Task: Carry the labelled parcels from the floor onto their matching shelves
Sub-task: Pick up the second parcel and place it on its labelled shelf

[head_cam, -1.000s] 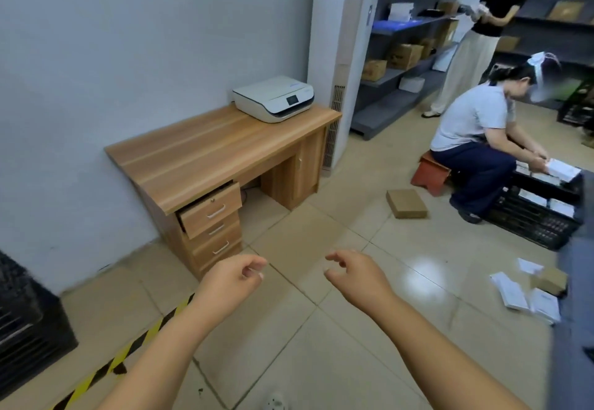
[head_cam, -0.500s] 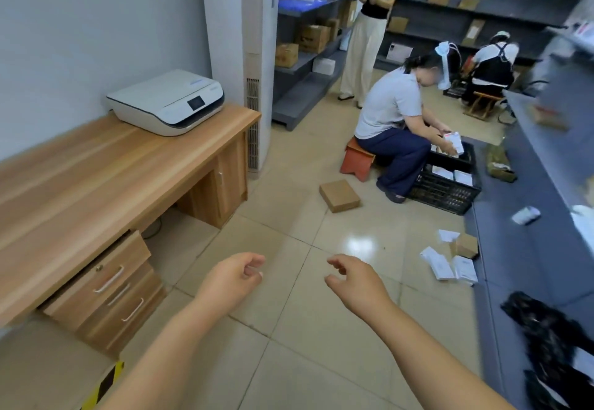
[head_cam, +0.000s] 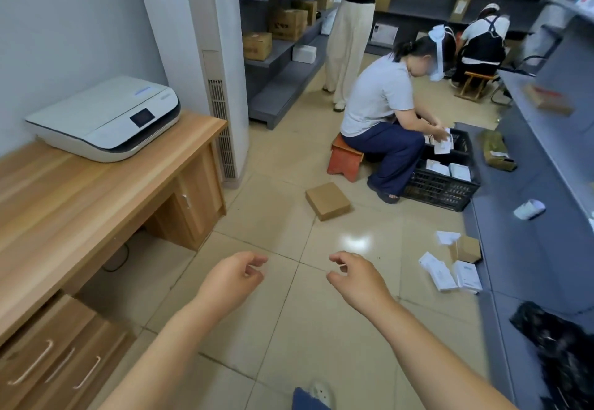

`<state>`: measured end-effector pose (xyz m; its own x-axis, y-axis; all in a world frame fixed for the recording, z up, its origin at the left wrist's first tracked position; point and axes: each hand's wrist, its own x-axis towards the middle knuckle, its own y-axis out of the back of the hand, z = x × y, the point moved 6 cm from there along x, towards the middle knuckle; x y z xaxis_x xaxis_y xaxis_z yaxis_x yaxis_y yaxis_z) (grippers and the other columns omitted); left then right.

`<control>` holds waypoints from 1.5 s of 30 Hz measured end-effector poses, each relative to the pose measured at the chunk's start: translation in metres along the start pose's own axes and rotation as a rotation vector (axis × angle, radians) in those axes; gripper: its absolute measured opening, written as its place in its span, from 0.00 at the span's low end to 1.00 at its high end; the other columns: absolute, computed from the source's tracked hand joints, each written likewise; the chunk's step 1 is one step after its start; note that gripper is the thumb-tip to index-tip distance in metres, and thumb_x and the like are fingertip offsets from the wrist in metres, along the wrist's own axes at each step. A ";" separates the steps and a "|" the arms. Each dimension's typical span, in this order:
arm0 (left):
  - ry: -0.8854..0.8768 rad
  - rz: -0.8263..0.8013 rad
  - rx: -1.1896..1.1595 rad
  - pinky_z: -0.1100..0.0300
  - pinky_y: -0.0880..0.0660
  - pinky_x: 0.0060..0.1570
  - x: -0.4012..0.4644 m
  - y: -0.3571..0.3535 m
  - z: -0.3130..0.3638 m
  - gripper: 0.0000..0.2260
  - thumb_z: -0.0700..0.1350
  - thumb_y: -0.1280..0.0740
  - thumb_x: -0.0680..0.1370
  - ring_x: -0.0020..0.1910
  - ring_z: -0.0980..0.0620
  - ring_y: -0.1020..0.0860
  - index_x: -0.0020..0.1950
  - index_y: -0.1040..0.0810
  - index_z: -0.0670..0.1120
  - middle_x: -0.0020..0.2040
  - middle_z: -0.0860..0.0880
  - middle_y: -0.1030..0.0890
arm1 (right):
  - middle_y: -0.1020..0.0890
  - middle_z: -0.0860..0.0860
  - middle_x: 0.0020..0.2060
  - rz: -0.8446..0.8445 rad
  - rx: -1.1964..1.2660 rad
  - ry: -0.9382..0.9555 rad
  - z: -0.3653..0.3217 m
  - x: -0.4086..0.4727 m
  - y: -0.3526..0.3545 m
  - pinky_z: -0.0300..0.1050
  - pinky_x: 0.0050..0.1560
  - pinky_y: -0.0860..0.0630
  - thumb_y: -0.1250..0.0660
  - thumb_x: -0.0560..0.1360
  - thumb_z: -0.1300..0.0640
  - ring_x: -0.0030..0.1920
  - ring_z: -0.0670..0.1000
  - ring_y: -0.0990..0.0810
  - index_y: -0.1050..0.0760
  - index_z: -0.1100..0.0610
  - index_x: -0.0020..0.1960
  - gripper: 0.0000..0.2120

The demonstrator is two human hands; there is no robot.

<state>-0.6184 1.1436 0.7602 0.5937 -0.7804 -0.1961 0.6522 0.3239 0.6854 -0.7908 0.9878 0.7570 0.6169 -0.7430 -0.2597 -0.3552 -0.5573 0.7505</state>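
A flat brown cardboard parcel (head_cam: 328, 200) lies on the tiled floor ahead. Further right, white labelled packets (head_cam: 450, 273) and a small brown box (head_cam: 466, 248) lie on the floor against the grey shelf unit (head_cam: 527, 249). My left hand (head_cam: 229, 281) and my right hand (head_cam: 356, 278) hang in front of me above the floor, well short of the parcels. Both hold nothing, with fingers loosely curled and apart.
A wooden desk (head_cam: 96, 191) with a white printer (head_cam: 107, 117) stands on the left. A person sits on an orange stool (head_cam: 345, 159) at a black crate (head_cam: 446, 181) of packets. Another person stands by the far shelves (head_cam: 283, 43); a third crouches behind.
The view has swung right and forward: the desk slid left and the right shelf unit and floor packets came into view. Both hands stay empty in front of me.
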 end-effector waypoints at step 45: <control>0.060 -0.144 -0.032 0.59 0.26 0.52 0.694 -0.043 0.106 0.17 0.44 0.34 0.73 0.49 0.55 0.23 0.62 0.26 0.50 0.57 0.53 0.22 | 0.26 0.51 0.65 -0.111 -0.011 -0.197 0.055 0.664 0.158 0.44 0.58 0.29 0.37 0.74 0.53 0.62 0.50 0.26 0.32 0.51 0.68 0.22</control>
<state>-0.2844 0.5308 0.6685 0.5198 -0.7867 -0.3329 0.7467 0.2291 0.6245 -0.4753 0.3861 0.6697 0.5027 -0.7356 -0.4541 -0.2843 -0.6368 0.7167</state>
